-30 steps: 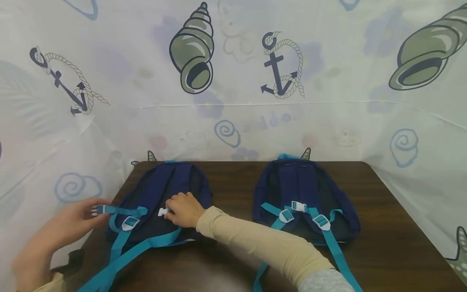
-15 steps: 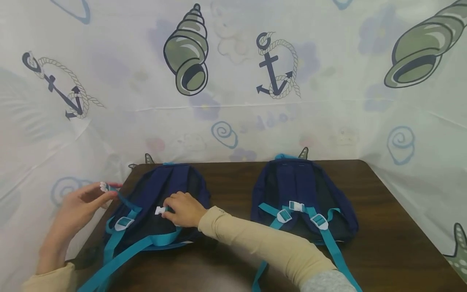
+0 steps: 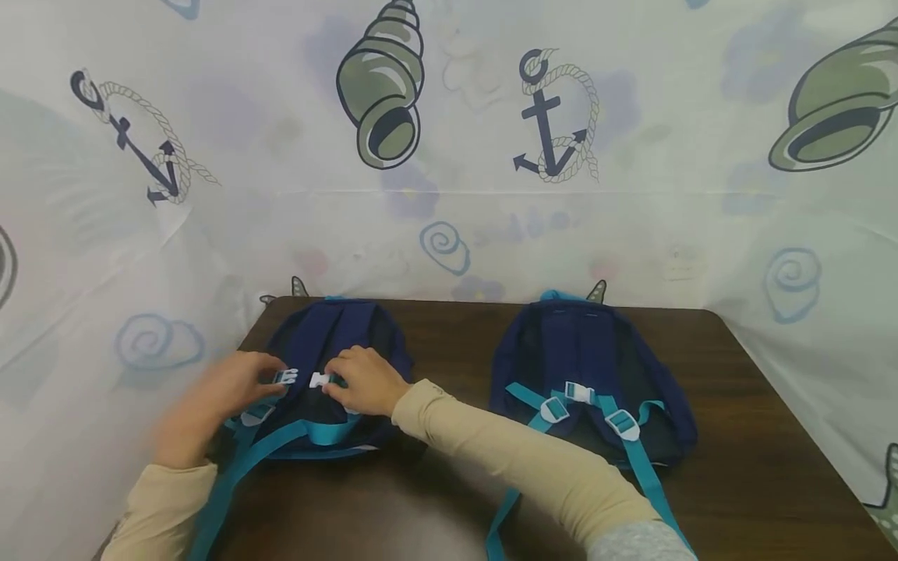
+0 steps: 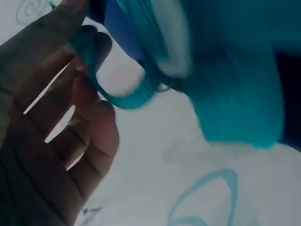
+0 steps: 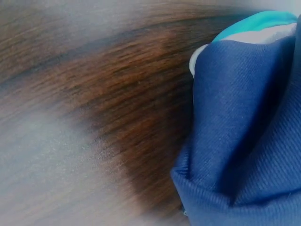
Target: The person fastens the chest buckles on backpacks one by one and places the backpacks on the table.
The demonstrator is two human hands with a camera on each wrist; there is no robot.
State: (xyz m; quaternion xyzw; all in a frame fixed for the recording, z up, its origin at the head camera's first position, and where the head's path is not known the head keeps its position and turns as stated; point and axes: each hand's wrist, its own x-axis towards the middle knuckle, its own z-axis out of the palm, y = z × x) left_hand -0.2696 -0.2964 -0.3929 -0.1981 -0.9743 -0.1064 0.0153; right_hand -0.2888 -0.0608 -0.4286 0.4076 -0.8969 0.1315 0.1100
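A navy backpack lies at the left of the table, its strap side up. My left hand pinches the white pronged half of a strap buckle over this pack. Just to its right, my right hand pinches the white socket half of the buckle. A small gap parts the two halves, and the prongs point at the socket. In the left wrist view my left hand has bent fingers beside a teal strap. The right wrist view shows navy cloth and no hand.
A second navy backpack lies to the right, its white buckle fastened across the straps. Loose teal straps hang toward the front of the brown table. Printed white cloth stands behind and at both sides.
My left hand has brought the pronged half rightward from beyond the pack's left edge, close to the socket half. Its prongs now face right. My right hand keeps its hold near the same spot.
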